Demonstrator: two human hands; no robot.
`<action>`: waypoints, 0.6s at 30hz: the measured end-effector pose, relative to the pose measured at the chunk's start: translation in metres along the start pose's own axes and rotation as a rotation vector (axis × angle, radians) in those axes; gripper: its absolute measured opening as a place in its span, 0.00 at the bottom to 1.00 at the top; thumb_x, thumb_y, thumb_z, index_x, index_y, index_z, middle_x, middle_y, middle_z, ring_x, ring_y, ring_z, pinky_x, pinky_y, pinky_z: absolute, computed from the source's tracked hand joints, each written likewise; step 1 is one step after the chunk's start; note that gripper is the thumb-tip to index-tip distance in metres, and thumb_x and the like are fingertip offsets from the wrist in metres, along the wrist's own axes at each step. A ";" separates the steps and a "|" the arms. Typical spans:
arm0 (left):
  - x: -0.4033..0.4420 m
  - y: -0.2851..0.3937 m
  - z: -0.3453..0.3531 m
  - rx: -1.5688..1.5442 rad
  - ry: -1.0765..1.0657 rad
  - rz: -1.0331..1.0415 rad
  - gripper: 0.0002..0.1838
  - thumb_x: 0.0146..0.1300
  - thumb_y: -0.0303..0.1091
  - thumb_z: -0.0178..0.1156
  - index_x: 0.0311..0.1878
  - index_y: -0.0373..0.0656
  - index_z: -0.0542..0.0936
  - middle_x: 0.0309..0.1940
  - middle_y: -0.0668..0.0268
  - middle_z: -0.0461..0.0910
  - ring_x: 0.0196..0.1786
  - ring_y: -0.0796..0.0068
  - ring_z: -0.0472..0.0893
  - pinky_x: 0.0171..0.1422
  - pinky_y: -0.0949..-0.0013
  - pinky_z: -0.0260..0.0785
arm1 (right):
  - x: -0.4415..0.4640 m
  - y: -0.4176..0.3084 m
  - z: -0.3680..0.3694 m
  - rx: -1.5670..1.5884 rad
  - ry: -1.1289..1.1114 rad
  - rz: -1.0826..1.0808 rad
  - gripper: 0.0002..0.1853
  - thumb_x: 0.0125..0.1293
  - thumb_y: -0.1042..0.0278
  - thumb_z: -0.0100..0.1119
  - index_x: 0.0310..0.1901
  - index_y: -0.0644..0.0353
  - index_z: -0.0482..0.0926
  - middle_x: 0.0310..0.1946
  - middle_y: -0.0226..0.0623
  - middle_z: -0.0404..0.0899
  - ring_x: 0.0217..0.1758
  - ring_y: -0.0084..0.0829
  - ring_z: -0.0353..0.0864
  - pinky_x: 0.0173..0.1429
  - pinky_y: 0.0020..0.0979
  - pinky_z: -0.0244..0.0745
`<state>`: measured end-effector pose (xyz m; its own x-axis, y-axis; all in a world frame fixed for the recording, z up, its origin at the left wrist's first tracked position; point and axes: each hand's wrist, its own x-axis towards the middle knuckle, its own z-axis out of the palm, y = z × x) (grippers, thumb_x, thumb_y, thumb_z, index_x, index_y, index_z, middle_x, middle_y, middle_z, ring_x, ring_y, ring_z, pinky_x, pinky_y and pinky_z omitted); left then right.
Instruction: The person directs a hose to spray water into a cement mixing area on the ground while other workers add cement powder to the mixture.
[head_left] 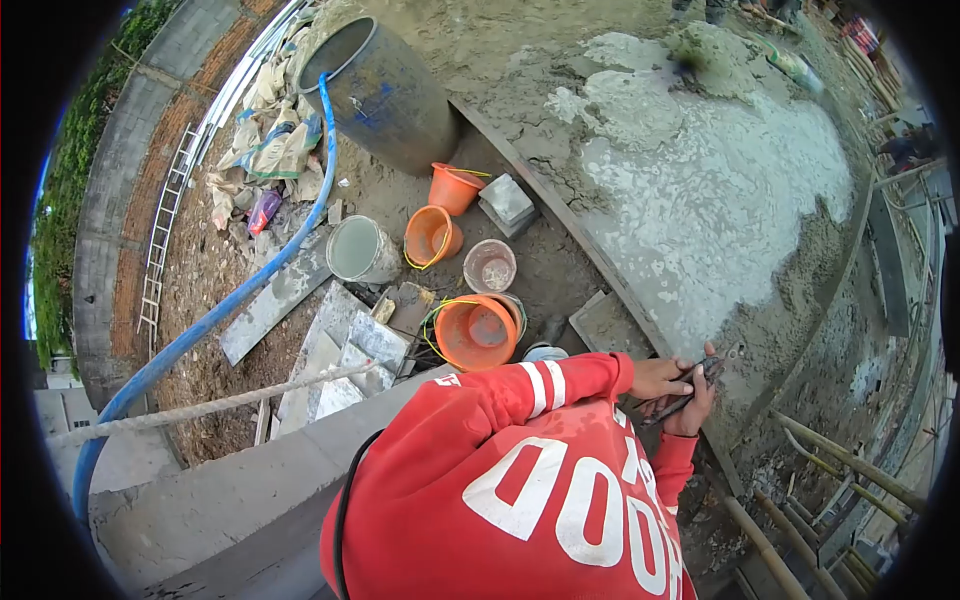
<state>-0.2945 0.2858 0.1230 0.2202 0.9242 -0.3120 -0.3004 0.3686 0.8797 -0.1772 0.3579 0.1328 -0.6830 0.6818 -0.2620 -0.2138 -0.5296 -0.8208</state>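
My two hands are close together in front of my red sweatshirt, above the lower edge of the wet mortar (720, 180). Between them is a dark, narrow, elongated object (705, 370) smeared with grey; its exact kind is unclear. My right hand (698, 400) is closed around it with the thumb up. My left hand (657, 382) is closed too, its fingers against the same object and partly overlapping the right hand. A long board (575, 225) borders the mortar just beyond my hands.
Orange buckets (470, 335), a water-filled pail (360, 250) and a large drum (385, 95) stand to the left. A blue hose (240, 290) runs from the drum. A rope (220, 405) crosses a concrete ledge (220, 520). Bamboo poles (770, 550) lie at lower right. Other people are at the far edge.
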 end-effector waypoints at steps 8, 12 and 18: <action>0.020 -0.018 0.009 0.052 0.142 -0.054 0.17 0.69 0.43 0.44 0.49 0.39 0.72 0.26 0.61 0.77 0.27 0.74 0.79 0.30 0.71 0.73 | -0.003 -0.009 -0.032 -0.105 0.078 -0.033 0.26 0.68 0.64 0.48 0.65 0.58 0.57 0.46 0.45 0.76 0.48 0.33 0.76 0.53 0.34 0.72; 0.035 -0.017 0.030 0.022 0.143 -0.012 0.17 0.69 0.44 0.44 0.42 0.38 0.72 0.23 0.66 0.74 0.24 0.76 0.77 0.27 0.73 0.71 | -0.002 -0.027 -0.029 -0.020 0.025 -0.012 0.26 0.67 0.66 0.49 0.65 0.61 0.57 0.47 0.45 0.76 0.51 0.33 0.75 0.55 0.34 0.71; 0.051 -0.014 0.033 0.054 0.166 -0.063 0.18 0.69 0.45 0.44 0.41 0.38 0.72 0.25 0.66 0.76 0.23 0.77 0.77 0.22 0.76 0.67 | -0.002 -0.027 -0.063 0.053 0.077 0.014 0.27 0.67 0.66 0.50 0.65 0.60 0.57 0.47 0.45 0.77 0.49 0.32 0.76 0.51 0.31 0.74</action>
<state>-0.2482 0.3243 0.1067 0.0797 0.9048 -0.4183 -0.2393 0.4248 0.8731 -0.1262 0.4027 0.1231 -0.6310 0.7099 -0.3131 -0.2431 -0.5641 -0.7891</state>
